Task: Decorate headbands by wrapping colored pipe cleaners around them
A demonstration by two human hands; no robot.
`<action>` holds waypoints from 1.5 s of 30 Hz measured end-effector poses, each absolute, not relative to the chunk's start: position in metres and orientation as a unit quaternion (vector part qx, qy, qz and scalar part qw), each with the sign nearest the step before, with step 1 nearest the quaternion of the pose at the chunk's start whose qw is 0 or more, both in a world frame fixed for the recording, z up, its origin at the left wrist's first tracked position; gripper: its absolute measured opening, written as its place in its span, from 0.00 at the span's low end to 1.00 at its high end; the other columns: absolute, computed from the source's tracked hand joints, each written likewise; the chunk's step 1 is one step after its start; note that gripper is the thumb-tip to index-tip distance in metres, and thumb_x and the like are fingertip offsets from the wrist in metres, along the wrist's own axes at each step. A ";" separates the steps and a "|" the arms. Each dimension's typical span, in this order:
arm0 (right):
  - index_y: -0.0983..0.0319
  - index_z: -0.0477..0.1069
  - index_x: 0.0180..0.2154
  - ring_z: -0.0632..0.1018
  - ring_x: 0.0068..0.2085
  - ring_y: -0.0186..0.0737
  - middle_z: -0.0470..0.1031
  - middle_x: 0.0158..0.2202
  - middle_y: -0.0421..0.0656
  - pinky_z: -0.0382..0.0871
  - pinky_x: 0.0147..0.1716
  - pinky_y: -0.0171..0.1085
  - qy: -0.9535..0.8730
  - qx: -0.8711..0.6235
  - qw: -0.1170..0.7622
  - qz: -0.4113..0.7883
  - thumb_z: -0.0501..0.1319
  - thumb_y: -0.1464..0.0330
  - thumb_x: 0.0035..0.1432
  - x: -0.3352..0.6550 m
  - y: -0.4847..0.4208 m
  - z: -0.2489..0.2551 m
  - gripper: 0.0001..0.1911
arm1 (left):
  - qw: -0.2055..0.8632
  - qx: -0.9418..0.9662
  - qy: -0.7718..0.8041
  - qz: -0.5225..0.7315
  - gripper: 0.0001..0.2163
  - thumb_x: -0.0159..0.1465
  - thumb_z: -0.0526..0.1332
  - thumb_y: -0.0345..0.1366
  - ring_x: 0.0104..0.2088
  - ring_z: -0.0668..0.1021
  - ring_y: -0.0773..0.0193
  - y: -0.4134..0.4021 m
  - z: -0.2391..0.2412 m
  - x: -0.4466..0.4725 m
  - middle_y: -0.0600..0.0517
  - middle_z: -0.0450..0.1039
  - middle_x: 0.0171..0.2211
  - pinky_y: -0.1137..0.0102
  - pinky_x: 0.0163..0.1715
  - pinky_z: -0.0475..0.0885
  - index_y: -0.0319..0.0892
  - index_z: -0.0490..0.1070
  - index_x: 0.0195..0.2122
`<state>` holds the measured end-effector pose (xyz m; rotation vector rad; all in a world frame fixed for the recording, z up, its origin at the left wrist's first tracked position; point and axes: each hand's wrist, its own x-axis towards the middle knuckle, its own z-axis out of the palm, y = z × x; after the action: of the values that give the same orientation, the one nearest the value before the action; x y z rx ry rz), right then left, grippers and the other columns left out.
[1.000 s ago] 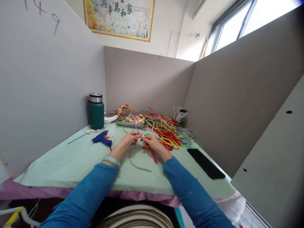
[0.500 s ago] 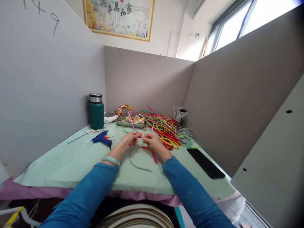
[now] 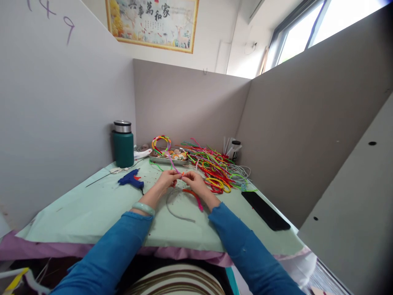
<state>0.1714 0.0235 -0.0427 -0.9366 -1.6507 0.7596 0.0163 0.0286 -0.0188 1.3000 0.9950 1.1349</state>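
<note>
Both hands meet above the middle of the table, fingertips almost touching. My left hand (image 3: 168, 179) is closed in a pinch on a purple pipe cleaner (image 3: 172, 163), whose free end rises toward the tray. Beside it, my right hand (image 3: 194, 180) pinches the same strand close to a small orange bit; the exact grip is hidden by the fingers. Below the hands lies a grey cord (image 3: 178, 216), curved on the cloth. An orange and pink pipe cleaner piece (image 3: 198, 200) rests under my right wrist.
A blue glue gun (image 3: 132, 179) lies left, near a green bottle (image 3: 123, 144). Behind the hands stand a metal tray (image 3: 169, 160) of small pieces, a colourful braided ring (image 3: 161, 139) and a heap of pipe cleaners (image 3: 211, 164). A black phone-like slab (image 3: 265, 210) lies right.
The fingertips have drawn a little closer together, and the purple strand's upper end has dipped lower. Everything on the table stays in place; the view has shifted very slightly.
</note>
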 end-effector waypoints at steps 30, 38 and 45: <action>0.61 0.73 0.24 0.67 0.23 0.33 0.72 0.22 0.40 0.53 0.22 0.32 -0.810 -0.498 0.287 0.113 0.63 0.59 0.47 0.198 0.019 -0.037 0.11 | 0.488 0.546 0.495 0.467 0.05 0.55 0.59 0.31 0.13 0.65 0.72 0.034 -0.021 0.016 0.54 0.68 0.18 0.74 0.15 0.62 0.40 0.64 0.24; 0.62 0.73 0.30 0.71 0.29 0.36 0.75 0.29 0.42 0.55 0.25 0.32 -0.836 -0.496 0.230 0.050 0.59 0.67 0.52 0.190 0.013 -0.035 0.06 | 0.456 0.611 0.491 0.421 0.05 0.54 0.60 0.33 0.13 0.64 0.74 0.034 -0.024 0.016 0.54 0.70 0.19 0.76 0.13 0.57 0.39 0.65 0.25; 0.62 0.71 0.33 0.72 0.30 0.34 0.74 0.30 0.41 0.58 0.28 0.31 -0.818 -0.484 0.300 0.081 0.57 0.69 0.54 0.188 0.015 -0.037 0.06 | 0.407 0.650 0.493 0.410 0.07 0.51 0.62 0.37 0.14 0.60 0.75 0.041 -0.029 0.014 0.58 0.63 0.15 0.76 0.14 0.53 0.38 0.67 0.24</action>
<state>0.1875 0.0146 -0.0369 -1.2841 -2.1715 0.2138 0.0136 0.0409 -0.0287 1.6397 1.2435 1.0349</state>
